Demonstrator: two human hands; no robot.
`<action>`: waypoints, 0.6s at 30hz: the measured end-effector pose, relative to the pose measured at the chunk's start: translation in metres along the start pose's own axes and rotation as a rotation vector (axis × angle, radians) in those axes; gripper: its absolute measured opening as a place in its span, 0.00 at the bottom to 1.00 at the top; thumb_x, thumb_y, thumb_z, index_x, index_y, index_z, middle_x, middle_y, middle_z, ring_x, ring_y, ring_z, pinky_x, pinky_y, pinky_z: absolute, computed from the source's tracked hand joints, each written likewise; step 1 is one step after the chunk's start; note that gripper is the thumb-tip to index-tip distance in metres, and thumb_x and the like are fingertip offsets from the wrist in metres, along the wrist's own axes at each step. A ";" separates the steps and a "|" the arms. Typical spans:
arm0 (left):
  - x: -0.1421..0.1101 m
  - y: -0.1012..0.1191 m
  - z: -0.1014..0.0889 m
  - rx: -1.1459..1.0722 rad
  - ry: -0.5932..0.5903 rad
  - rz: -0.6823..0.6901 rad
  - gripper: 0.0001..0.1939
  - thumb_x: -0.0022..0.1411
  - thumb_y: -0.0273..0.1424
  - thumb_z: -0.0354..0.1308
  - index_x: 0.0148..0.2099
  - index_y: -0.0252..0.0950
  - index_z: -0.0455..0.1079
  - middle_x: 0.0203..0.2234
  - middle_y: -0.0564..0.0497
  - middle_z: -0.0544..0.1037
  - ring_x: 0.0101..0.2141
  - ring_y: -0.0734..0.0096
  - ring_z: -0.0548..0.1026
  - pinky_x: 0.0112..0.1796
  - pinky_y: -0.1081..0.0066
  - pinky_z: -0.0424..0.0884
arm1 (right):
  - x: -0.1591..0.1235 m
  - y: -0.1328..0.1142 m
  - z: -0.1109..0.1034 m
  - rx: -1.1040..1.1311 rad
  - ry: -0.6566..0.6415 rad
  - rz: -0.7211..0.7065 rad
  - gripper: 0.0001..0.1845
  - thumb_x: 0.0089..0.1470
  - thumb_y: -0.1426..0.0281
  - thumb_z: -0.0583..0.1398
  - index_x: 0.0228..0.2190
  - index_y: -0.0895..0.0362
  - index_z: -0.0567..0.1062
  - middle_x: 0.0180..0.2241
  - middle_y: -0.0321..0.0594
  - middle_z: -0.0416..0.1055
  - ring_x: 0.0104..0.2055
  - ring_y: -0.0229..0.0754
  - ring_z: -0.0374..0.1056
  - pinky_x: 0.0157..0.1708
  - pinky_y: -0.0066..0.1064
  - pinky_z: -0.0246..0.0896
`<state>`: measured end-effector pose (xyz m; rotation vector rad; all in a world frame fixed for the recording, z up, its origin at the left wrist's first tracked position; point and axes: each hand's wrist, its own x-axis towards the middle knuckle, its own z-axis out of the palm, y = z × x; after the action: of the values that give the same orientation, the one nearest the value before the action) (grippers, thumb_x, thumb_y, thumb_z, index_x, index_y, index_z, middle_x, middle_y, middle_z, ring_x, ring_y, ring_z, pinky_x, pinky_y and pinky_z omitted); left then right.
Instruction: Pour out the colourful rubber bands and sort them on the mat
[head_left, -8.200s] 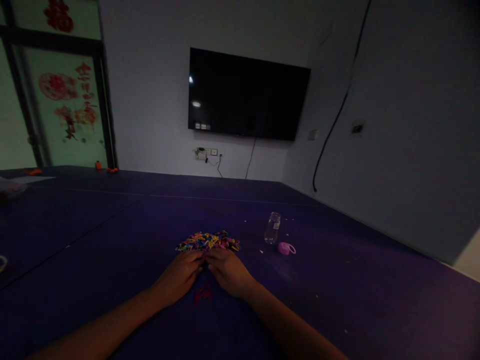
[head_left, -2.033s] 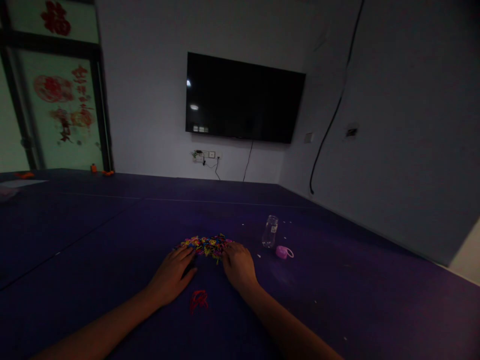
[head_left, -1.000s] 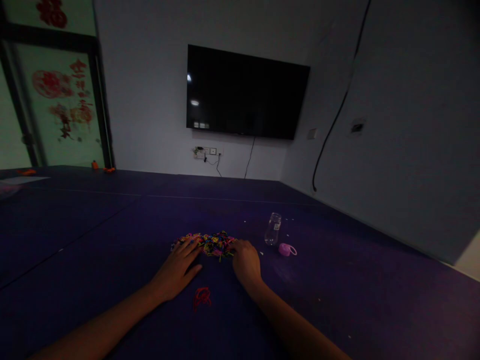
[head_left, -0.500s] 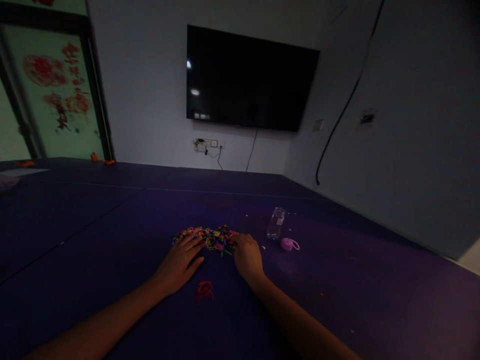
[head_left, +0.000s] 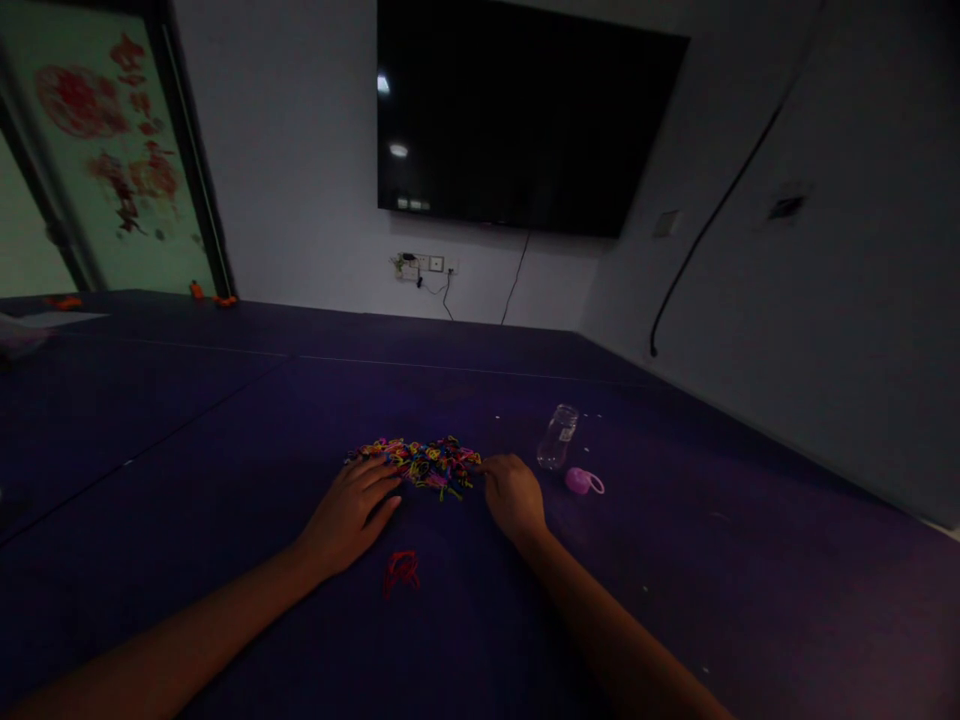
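Pile of colored bands (head_left: 435, 462) on purple table (head_left: 247, 420), well in from far edge. Left hand (head_left: 346, 512) open, thumb out, fingers over pile's left end, gripping nothing visible. Right hand (head_left: 516, 492) half-curled at right end; can't tell if holding any. Red bands (head_left: 405, 568) lie apart. Clear bottle (head_left: 556, 440), pink lid (head_left: 577, 481) toward right edge.

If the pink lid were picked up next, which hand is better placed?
Probably the right hand: it sits at the right edge of the colourful pile, nearest the pink lid. The left hand is at the pile's left side, farther away.
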<state>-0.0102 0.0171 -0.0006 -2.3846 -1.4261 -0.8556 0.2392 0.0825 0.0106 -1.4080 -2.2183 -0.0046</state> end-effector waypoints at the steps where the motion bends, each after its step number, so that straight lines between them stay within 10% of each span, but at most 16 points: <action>1: 0.000 0.000 -0.001 -0.011 0.010 0.018 0.15 0.65 0.35 0.48 0.46 0.37 0.73 0.45 0.46 0.76 0.50 0.58 0.70 0.51 0.51 0.64 | 0.000 0.001 0.000 -0.001 0.001 0.008 0.17 0.52 0.81 0.51 0.34 0.56 0.78 0.39 0.41 0.75 0.42 0.44 0.67 0.45 0.31 0.57; 18: 0.003 0.005 -0.008 -0.062 0.037 0.090 0.12 0.65 0.31 0.48 0.40 0.37 0.73 0.37 0.48 0.78 0.43 0.62 0.73 0.47 0.56 0.68 | 0.002 -0.004 0.002 -0.032 -0.141 -0.103 0.19 0.50 0.81 0.52 0.36 0.55 0.79 0.42 0.40 0.75 0.46 0.41 0.67 0.49 0.30 0.56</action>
<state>-0.0082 0.0126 0.0081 -2.4440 -1.2859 -0.9295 0.2344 0.0833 0.0109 -1.3462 -2.4148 0.0241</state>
